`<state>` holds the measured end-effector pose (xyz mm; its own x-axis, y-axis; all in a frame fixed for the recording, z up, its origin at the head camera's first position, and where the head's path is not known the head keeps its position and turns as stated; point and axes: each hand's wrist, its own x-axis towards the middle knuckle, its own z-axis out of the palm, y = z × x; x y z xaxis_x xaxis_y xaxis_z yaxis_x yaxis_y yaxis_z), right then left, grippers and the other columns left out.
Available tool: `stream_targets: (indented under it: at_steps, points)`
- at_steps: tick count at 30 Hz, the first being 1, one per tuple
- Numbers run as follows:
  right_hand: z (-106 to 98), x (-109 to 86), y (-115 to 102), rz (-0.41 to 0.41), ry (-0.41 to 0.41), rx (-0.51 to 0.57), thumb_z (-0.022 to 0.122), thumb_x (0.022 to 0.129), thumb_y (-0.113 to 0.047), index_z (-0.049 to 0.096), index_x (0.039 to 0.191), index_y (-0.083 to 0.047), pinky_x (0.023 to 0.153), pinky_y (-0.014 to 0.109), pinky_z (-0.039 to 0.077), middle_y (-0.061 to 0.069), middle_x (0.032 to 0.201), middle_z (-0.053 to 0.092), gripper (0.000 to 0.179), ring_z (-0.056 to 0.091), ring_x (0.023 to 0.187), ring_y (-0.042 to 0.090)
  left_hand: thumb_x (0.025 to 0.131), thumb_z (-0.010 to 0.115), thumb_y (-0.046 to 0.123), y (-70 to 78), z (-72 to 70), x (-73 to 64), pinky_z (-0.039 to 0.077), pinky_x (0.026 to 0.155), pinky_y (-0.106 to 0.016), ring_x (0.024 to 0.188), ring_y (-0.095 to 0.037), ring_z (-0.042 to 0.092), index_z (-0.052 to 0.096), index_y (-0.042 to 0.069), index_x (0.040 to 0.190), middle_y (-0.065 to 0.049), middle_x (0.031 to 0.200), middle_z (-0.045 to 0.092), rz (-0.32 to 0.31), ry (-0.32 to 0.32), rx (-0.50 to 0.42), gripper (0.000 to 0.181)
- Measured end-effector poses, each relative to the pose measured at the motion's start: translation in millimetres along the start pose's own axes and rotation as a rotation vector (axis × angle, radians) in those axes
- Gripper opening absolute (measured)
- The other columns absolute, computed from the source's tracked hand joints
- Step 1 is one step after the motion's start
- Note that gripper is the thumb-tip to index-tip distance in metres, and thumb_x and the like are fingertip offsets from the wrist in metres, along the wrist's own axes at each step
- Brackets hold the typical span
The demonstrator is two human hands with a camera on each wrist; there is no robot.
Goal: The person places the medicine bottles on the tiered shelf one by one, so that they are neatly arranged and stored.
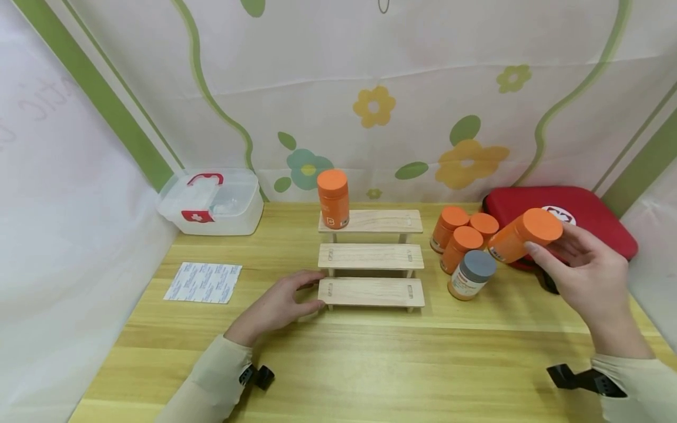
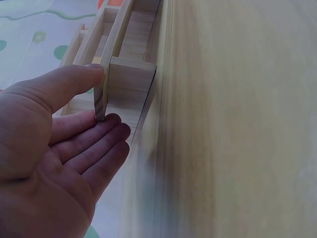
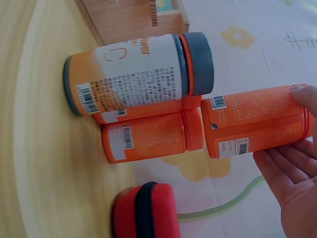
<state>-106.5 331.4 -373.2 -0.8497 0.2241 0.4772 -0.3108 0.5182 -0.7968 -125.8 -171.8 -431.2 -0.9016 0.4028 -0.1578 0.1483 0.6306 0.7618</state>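
My right hand (image 1: 595, 273) grips an orange bottle (image 3: 257, 121) near its orange lid, tilted and raised clear of the table. Beside it stand several orange bottles (image 1: 453, 251) and one bottle with a grey lid (image 1: 472, 275), its label white and orange. A three-step wooden rack (image 1: 370, 257) is in the middle, with another orange bottle (image 1: 334, 200) upright on the left of its top step. My left hand (image 1: 280, 302) holds the left end of the lowest step, thumb at the front edge and fingers at the back edge, as the left wrist view shows.
A clear first-aid box (image 1: 227, 211) with a red handle stands at the back left. In front of it lies a flat white printed packet (image 1: 203, 282). A red zip case (image 1: 597, 220) sits at the back right, behind my right hand. A flowered cloth (image 1: 317, 76) hangs behind the table.
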Motion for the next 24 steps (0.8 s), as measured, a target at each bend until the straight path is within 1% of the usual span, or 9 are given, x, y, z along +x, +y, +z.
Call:
stream_targets:
  at_steps: [5, 9, 16, 20, 24]
  points:
    - [0, 5.4, -5, -0.002, 0.01, -0.008, 0.082, 0.086, 0.014, 0.067, 0.144, -0.001, 0.09, 0.004, 0.054, -0.022, 0.129, 0.073, 0.062, 0.071, 0.111, -0.011, 0.098, 0.082, 0.027, -0.3, 0.1, -0.1, 0.043, 0.126, -0.056, 0.149, -0.031, 0.055, 0.06, 0.018, 0.155, -0.004, 0.16, 0.059, -0.01, -0.001, -0.005, 0.061]
    - [1, 9.2, -9, -0.004, 0.022, -0.027, 0.083, 0.086, 0.012, 0.068, 0.144, -0.003, 0.09, 0.004, 0.054, -0.023, 0.125, 0.073, 0.061, 0.071, 0.109, -0.01, 0.098, 0.082, 0.028, -0.4, 0.0, 0.3, 0.042, 0.127, -0.056, 0.15, -0.031, 0.054, 0.06, 0.018, 0.155, -0.004, 0.161, 0.058, -0.013, 0.001, -0.009, 0.062]
    - [6, 14.3, -18, 0.008, 0.028, -0.012, 0.084, 0.086, 0.01, 0.07, 0.141, -0.004, 0.091, 0.003, 0.054, -0.02, 0.123, 0.074, 0.059, 0.072, 0.109, -0.008, 0.098, 0.082, 0.031, -0.2, -0.4, 0.4, 0.041, 0.128, -0.057, 0.151, -0.032, 0.053, 0.059, 0.017, 0.155, -0.005, 0.162, 0.057, -0.008, -0.006, -0.009, 0.063]
    - [10, 16.3, -23, -0.019, 0.015, 0.01, 0.083, 0.085, 0.012, 0.07, 0.14, -0.001, 0.092, 0.004, 0.054, -0.016, 0.123, 0.075, 0.058, 0.073, 0.111, -0.004, 0.099, 0.081, 0.032, -0.4, -0.3, 0.3, 0.041, 0.127, -0.058, 0.151, -0.033, 0.053, 0.059, 0.017, 0.156, -0.006, 0.162, 0.057, -0.007, -0.008, -0.006, 0.063]
    - [15, 19.6, -29, -0.063, 0.007, 0.044, 0.08, 0.084, 0.018, 0.07, 0.139, 0.003, 0.094, 0.007, 0.056, -0.013, 0.124, 0.077, 0.058, 0.074, 0.111, 0.0, 0.099, 0.081, 0.034, -1.2, -0.4, 0.2, 0.042, 0.127, -0.057, 0.15, -0.032, 0.053, 0.059, 0.019, 0.156, -0.005, 0.161, 0.057, 0.0, -0.004, 0.005, 0.062]
